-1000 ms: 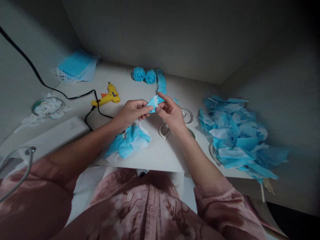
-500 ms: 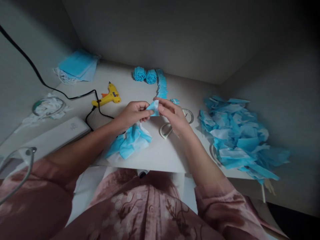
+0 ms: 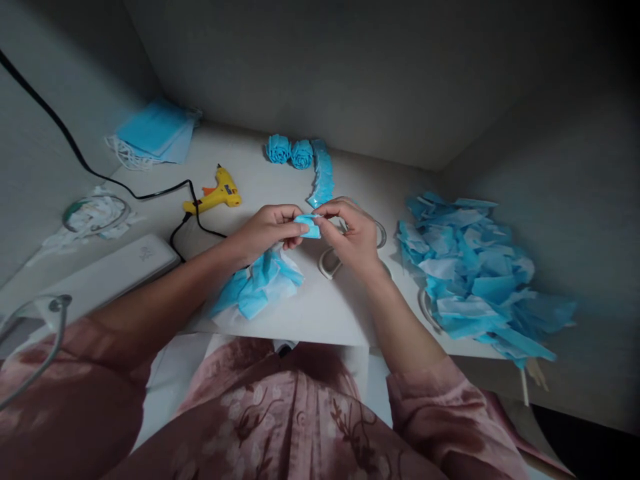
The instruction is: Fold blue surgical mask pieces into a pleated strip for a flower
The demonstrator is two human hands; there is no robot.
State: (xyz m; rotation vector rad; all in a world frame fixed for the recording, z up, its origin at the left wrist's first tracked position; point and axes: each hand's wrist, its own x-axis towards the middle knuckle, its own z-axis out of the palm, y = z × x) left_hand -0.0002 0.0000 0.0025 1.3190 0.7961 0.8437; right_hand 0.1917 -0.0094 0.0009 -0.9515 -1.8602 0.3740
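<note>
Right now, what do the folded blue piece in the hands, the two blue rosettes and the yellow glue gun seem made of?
Folded blue piece: probably thin nonwoven fabric, matte, judging by its soft creases.
Two blue rosettes: apparently similar matte sheet, given the close color and crinkled layers.
Yellow glue gun: likely hard molded plastic, smooth, from its rigid shape and even color.

Dusty-pink shirt [image 3: 280, 443], slight sheen, creased throughout. Sleeves [image 3: 445, 413] cut loose, ending near the elbows; forearms [image 3: 400, 327] bare from there. Front placket [image 3: 303, 440] carries vertical pleats and a round button [image 3: 301, 418]. Embroidery [image 3: 344, 423] flanks it: brown leafy stems, plus paler flower shapes clearest on the wearer's right.
</note>
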